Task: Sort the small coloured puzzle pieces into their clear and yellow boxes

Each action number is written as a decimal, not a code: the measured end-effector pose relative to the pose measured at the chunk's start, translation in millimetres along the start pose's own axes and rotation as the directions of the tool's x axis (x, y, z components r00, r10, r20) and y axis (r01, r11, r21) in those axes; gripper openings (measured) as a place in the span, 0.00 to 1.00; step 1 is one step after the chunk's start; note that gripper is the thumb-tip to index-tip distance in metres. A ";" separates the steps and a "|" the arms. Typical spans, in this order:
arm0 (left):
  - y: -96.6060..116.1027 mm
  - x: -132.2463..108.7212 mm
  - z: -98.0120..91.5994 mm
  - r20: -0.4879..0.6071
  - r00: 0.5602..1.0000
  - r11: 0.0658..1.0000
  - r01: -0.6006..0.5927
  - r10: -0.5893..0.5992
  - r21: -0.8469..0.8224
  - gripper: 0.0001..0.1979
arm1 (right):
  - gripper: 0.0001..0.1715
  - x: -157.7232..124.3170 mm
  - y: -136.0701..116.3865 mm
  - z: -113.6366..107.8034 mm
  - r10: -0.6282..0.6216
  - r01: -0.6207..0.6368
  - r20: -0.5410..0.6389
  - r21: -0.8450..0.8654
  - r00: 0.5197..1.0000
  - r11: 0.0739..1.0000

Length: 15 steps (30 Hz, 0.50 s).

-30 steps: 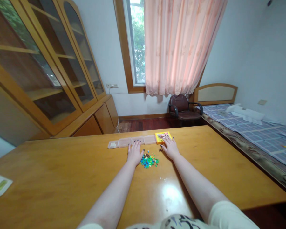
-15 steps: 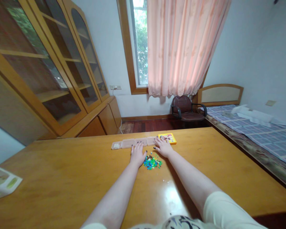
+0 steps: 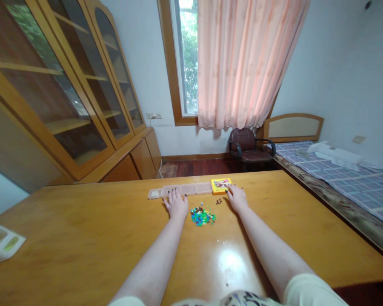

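My left hand (image 3: 176, 205) lies flat with spread fingers, its fingertips at the near edge of a row of clear plastic trays (image 3: 187, 189). My right hand (image 3: 238, 198) rests open on the table, fingers beside the right edge of a yellow box (image 3: 220, 185) with a printed picture. Neither hand holds anything. Between them sits a loose pile of tiny building bricks (image 3: 203, 216), mostly blue and green with some brown, yellow and white. A small group of brown bricks (image 3: 218, 201) lies apart, just below the yellow box.
The wooden table (image 3: 92, 238) spans the foreground. A white plastic object (image 3: 6, 246) stands at its left edge. Beyond are a glass-door cabinet (image 3: 118, 140), a brown armchair (image 3: 247, 144) and a bed (image 3: 344, 170) on the right. A few tiny bits (image 3: 221, 242) lie nearer me.
Both hands have moved apart: the left one leftward along the trays, the right one rightward off the box's front. The small brown group and more of the yellow box now show.
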State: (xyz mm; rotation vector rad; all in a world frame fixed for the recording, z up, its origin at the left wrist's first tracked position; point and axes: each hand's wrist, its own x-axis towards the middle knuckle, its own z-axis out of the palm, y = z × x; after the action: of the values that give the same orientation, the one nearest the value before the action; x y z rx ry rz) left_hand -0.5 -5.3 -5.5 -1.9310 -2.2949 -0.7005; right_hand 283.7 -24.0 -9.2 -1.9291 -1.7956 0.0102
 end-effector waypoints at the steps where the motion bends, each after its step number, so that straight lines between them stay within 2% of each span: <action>1: 0.6 0.2 1.2 0.020 1.000 1.000 -0.018 0.018 0.002 0.28 | 0.24 -1.4 2.2 1.1 0.018 -0.018 0.006 -0.009 1.000 1.000; 5: 4.3 -2.0 3.3 0.028 0.999 0.999 -0.034 0.034 0.005 0.28 | 0.26 -1.9 1.3 3.7 0.006 -0.005 0.037 -0.034 0.999 0.999; 8: 0.7 -0.6 -1.8 -0.036 0.999 1.000 -0.002 0.001 -0.012 0.28 | 0.26 -2.2 -1.3 2.2 0.004 -0.003 0.014 -0.049 1.000 0.999; 12: -28.1 14.5 -19.5 -0.187 0.977 0.995 0.098 -0.101 -0.025 0.26 | 0.26 -5.7 -3.7 -1.7 -0.024 0.023 -0.017 -0.054 1.000 0.998; 15: -58.3 28.3 -32.7 -0.185 0.980 0.996 0.082 -0.076 0.024 0.24 | 0.25 -7.9 -5.3 -3.7 -0.078 0.076 -0.021 -0.053 0.997 0.996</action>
State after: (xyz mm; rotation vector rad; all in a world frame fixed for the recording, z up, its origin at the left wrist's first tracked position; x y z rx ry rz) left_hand -69.5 2.0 15.6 -1.6917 -2.2654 -0.8081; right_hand 278.9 -32.7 -6.6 -1.8860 -1.8710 -0.0851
